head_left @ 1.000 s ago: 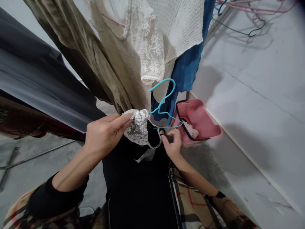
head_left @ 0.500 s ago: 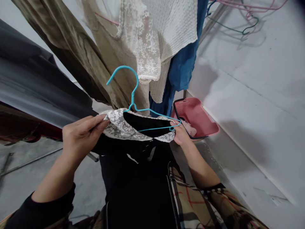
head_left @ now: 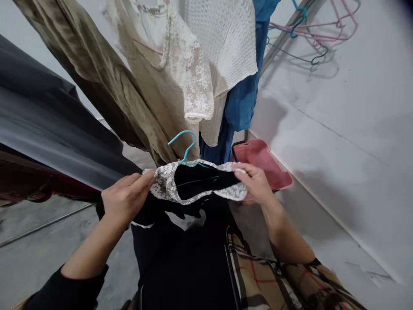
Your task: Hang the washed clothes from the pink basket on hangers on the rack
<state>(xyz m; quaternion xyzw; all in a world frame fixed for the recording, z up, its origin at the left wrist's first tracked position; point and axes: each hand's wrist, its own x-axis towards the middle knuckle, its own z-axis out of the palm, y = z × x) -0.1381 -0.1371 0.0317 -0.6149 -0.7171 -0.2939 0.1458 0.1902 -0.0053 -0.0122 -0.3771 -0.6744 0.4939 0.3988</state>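
My left hand (head_left: 126, 201) pinches the left end of a white lace collar (head_left: 167, 187) on a black garment (head_left: 187, 249). My right hand (head_left: 256, 183) grips the right end of the same collar, fingers curled over the lace. A turquoise wire hanger (head_left: 184, 148) sits inside the neck opening, with its hook sticking up above the collar and its bar partly hidden in the black cloth. The garment hangs down between my arms.
Hanging clothes fill the upper view: an olive-brown garment (head_left: 106, 86), a cream lace top (head_left: 206, 56), a blue garment (head_left: 243, 99) and dark cloth (head_left: 48, 125) at left. A pink basket (head_left: 260, 155) stands on the floor by the white wall. Several empty hangers (head_left: 306, 30) hang at top right.
The hanger has sunk into the neck opening, so only its hook shows. My right hand has shifted from the hanger's end onto the collar's right end; both hands have drawn slightly closer.
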